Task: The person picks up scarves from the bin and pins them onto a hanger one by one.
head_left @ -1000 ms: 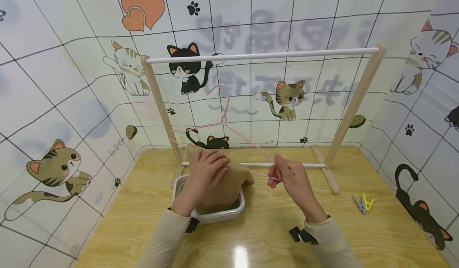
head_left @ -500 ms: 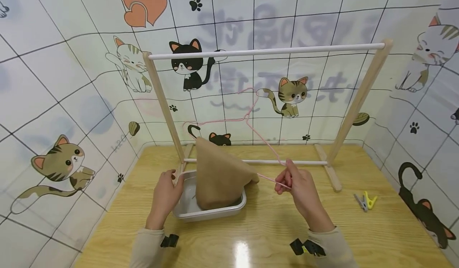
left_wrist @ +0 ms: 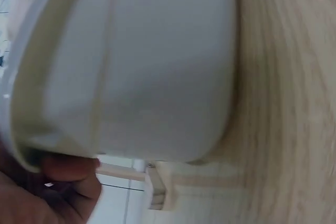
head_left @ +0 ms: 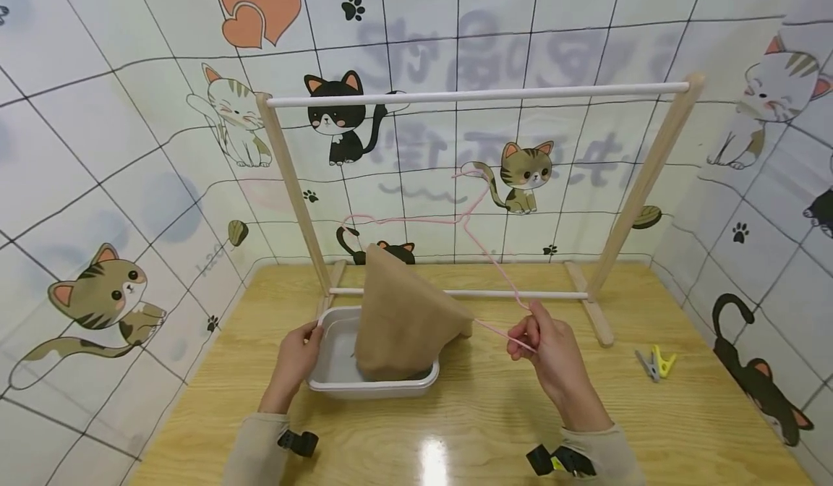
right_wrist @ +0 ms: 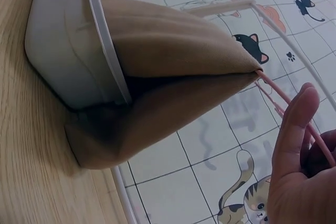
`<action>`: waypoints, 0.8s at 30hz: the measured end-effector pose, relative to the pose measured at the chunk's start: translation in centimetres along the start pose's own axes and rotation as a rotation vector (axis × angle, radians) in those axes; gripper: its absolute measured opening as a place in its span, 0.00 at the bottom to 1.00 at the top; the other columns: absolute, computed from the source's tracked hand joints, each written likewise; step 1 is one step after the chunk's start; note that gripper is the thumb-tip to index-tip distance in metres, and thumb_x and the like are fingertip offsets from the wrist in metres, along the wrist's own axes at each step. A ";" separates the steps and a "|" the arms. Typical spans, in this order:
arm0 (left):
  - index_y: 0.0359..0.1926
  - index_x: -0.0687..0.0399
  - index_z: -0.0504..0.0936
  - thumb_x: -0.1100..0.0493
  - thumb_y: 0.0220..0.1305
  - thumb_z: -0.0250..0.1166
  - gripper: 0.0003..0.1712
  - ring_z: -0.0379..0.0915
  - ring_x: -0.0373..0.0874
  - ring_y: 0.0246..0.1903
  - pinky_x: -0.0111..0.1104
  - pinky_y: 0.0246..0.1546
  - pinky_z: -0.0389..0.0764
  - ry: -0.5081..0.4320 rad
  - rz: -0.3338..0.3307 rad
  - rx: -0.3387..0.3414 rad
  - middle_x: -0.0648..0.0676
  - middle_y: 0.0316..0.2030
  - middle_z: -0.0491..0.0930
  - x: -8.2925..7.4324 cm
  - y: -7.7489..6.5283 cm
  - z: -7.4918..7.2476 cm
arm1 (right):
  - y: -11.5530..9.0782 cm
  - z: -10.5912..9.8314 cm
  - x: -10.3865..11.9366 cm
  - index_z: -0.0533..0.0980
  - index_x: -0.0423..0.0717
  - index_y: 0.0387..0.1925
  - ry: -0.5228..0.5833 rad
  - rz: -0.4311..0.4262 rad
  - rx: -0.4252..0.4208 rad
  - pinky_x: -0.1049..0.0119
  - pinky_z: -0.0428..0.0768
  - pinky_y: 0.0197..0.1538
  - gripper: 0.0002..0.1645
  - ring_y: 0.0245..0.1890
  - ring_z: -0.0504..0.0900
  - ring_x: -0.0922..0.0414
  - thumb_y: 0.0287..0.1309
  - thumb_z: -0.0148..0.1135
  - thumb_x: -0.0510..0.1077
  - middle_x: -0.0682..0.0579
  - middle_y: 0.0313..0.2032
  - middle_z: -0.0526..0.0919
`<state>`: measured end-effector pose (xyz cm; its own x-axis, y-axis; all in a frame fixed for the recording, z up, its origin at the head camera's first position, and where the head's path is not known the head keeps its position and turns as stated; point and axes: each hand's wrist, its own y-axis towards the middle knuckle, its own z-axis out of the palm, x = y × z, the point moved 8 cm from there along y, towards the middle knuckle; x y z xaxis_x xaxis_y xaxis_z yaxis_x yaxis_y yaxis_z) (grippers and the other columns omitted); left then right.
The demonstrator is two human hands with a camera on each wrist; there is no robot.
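Observation:
A pink wire hanger [head_left: 416, 219] slants over the tub, its hook up towards the back wall. My right hand [head_left: 552, 352] pinches the hanger's right corner between thumb and fingers. Over the hanger's lower bar hangs a brown cloth [head_left: 406, 320], its lower part inside the white plastic tub [head_left: 371, 390]. In the right wrist view one flap of the cloth [right_wrist: 157, 124] falls outside the tub's rim. At the tub's left edge my left hand [head_left: 296, 359] grips the rim; in the left wrist view its fingers curl under the lip of the tub [left_wrist: 157, 77].
A wooden rack with a white top rod [head_left: 481, 95] stands behind the tub, its lower rod [head_left: 520, 294] near the table's back. A grey clip [head_left: 647, 363] and a yellow clip [head_left: 663, 361] lie on the wooden table [head_left: 481, 428] at right. Cat-printed sheeting surrounds the table.
My left hand has left the cloth and moved left and down onto the tub's rim. The hanger has shifted right with my right hand, carrying the draped cloth slightly along.

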<state>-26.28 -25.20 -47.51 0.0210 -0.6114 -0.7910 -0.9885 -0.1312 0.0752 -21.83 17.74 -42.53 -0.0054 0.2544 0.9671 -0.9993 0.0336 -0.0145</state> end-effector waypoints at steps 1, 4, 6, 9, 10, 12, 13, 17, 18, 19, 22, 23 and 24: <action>0.63 0.73 0.76 0.59 0.79 0.53 0.22 0.76 0.49 0.36 0.32 0.32 0.78 0.009 0.010 -0.020 0.66 0.41 0.81 0.1 0.2 0.0 | -0.1 -0.2 0.1 0.59 0.47 0.12 0.001 -0.002 -0.004 0.68 0.84 0.27 0.39 0.18 0.81 0.60 0.78 0.46 0.63 0.55 0.22 0.82; 0.60 0.73 0.79 0.60 0.78 0.54 0.20 0.76 0.48 0.32 0.31 0.30 0.77 0.048 0.042 -0.069 0.65 0.38 0.83 0.2 0.7 -0.1 | -0.3 -0.7 0.3 0.59 0.47 0.12 0.005 -0.007 -0.004 0.69 0.84 0.26 0.38 0.18 0.81 0.61 0.78 0.46 0.62 0.55 0.22 0.82; 0.59 0.74 0.79 0.61 0.78 0.54 0.20 0.76 0.47 0.31 0.31 0.29 0.77 0.071 0.062 -0.089 0.65 0.37 0.84 0.3 1.1 -0.1 | -0.4 -1.2 0.5 0.60 0.48 0.12 0.010 -0.014 0.000 0.70 0.84 0.26 0.38 0.18 0.81 0.61 0.78 0.45 0.62 0.56 0.22 0.82; 0.58 0.75 0.80 0.61 0.78 0.54 0.20 0.76 0.48 0.31 0.31 0.28 0.76 0.090 0.102 -0.100 0.65 0.36 0.84 0.0 1.7 0.0 | -0.6 -2.0 1.0 0.60 0.49 0.12 0.025 -0.031 -0.003 0.71 0.83 0.26 0.37 0.19 0.81 0.62 0.79 0.44 0.61 0.57 0.22 0.82; 0.57 0.75 0.80 0.61 0.77 0.55 0.20 0.77 0.48 0.30 0.32 0.28 0.76 0.093 0.120 -0.106 0.66 0.35 0.84 -0.2 1.9 0.0 | -0.7 -2.3 1.2 0.60 0.50 0.12 0.031 -0.036 -0.005 0.71 0.83 0.26 0.37 0.19 0.82 0.62 0.79 0.44 0.61 0.57 0.22 0.82; 0.56 0.76 0.80 0.62 0.77 0.55 0.19 0.77 0.49 0.30 0.32 0.27 0.76 0.097 0.140 -0.115 0.66 0.34 0.84 -0.4 2.3 -0.1 | -0.8 -2.9 1.6 0.59 0.50 0.12 0.037 -0.049 -0.010 0.72 0.83 0.26 0.37 0.19 0.81 0.62 0.80 0.43 0.60 0.57 0.22 0.82; 0.55 0.76 0.81 0.62 0.76 0.55 0.19 0.77 0.49 0.29 0.32 0.27 0.76 0.100 0.142 -0.118 0.66 0.33 0.84 -0.5 2.4 -0.2 | -0.9 -3.2 1.8 0.59 0.50 0.12 0.036 -0.054 -0.014 0.72 0.83 0.26 0.37 0.18 0.81 0.62 0.80 0.43 0.60 0.57 0.22 0.82; 0.55 0.76 0.81 0.63 0.75 0.56 0.18 0.77 0.51 0.30 0.33 0.27 0.76 0.122 0.148 -0.128 0.67 0.33 0.84 -0.5 3.0 -0.3 | -1.3 -4.4 2.6 0.60 0.50 0.12 0.036 -0.072 -0.028 0.72 0.82 0.25 0.36 0.18 0.81 0.62 0.80 0.43 0.59 0.57 0.22 0.82; 0.55 0.76 0.81 0.63 0.75 0.56 0.18 0.77 0.51 0.30 0.33 0.28 0.76 0.126 0.148 -0.126 0.67 0.33 0.84 -0.5 3.1 -0.3 | -1.4 -4.7 2.8 0.60 0.50 0.12 0.040 -0.075 -0.033 0.72 0.82 0.25 0.36 0.18 0.81 0.62 0.81 0.42 0.58 0.57 0.22 0.82; 0.55 0.76 0.81 0.63 0.75 0.56 0.18 0.77 0.51 0.30 0.33 0.28 0.76 0.128 0.149 -0.124 0.67 0.33 0.84 -0.5 3.2 -0.3 | -1.5 -5.0 3.0 0.60 0.51 0.12 0.046 -0.080 -0.036 0.72 0.82 0.25 0.36 0.18 0.81 0.62 0.81 0.42 0.58 0.57 0.22 0.82; 0.55 0.77 0.81 0.63 0.76 0.55 0.18 0.77 0.52 0.31 0.32 0.28 0.76 0.121 0.152 -0.111 0.68 0.34 0.84 -0.7 3.6 -0.3 | -1.9 -6.0 3.7 0.61 0.51 0.12 0.075 -0.095 -0.042 0.73 0.81 0.24 0.36 0.18 0.81 0.63 0.82 0.41 0.56 0.57 0.22 0.82; 0.55 0.77 0.81 0.63 0.76 0.55 0.19 0.77 0.52 0.31 0.32 0.28 0.76 0.116 0.149 -0.106 0.68 0.34 0.84 -0.7 3.7 -0.2 | -2.0 -6.3 3.9 0.61 0.51 0.12 0.087 -0.101 -0.043 0.73 0.81 0.24 0.35 0.18 0.81 0.62 0.82 0.41 0.56 0.57 0.22 0.82; 0.55 0.77 0.80 0.63 0.76 0.55 0.19 0.77 0.52 0.31 0.32 0.28 0.76 0.114 0.146 -0.100 0.68 0.34 0.84 -0.8 3.8 -0.1 | -2.1 -6.7 4.2 0.61 0.51 0.12 0.094 -0.109 -0.048 0.73 0.81 0.24 0.35 0.18 0.81 0.62 0.81 0.42 0.56 0.57 0.22 0.82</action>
<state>-30.02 -25.35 -46.54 -0.0993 -0.7134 -0.6937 -0.9625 -0.1080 0.2489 -19.46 25.20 -40.17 0.1082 0.3359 0.9357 -0.9910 0.1112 0.0747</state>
